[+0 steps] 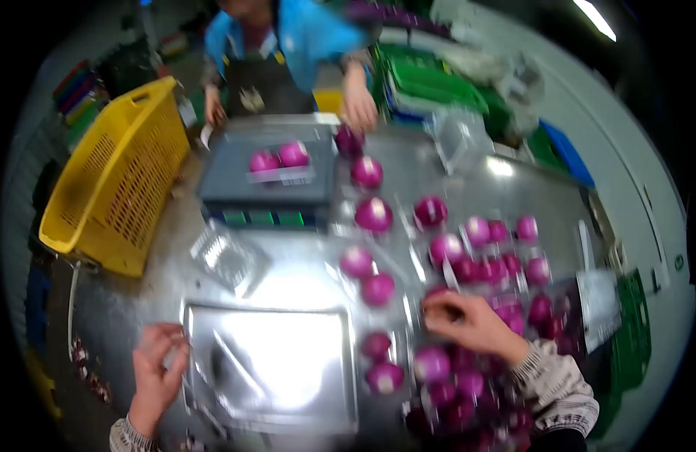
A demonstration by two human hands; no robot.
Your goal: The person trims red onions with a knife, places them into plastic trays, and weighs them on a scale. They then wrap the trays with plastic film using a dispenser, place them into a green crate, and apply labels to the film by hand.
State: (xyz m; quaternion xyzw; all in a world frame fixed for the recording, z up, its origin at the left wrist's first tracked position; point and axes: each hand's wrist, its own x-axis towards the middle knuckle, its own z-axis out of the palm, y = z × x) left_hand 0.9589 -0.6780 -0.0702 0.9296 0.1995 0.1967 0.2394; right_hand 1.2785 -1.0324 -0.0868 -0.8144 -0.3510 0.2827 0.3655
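Steel table [468, 184], view blurred. Left hand [158, 373] at 7 o'clock: fingers curled against the left edge of a shiny plate [272, 361]; grip cannot be told. Right hand [468, 324] at 4 o'clock: fingers bent together, tips on the onions [446, 247] heaped from 3 to 5 o'clock. Scale [265, 181] at 12 o'clock, a co-worker's hand [359, 102] beyond it.

Yellow basket [111, 181]: one. Scale [265, 184]: one, carrying two red onions [278, 157]. Empty clear trays [229, 258]: two. Onions on the steel table [506, 181]: over twenty; right-hand heap too blurred for an exact count.
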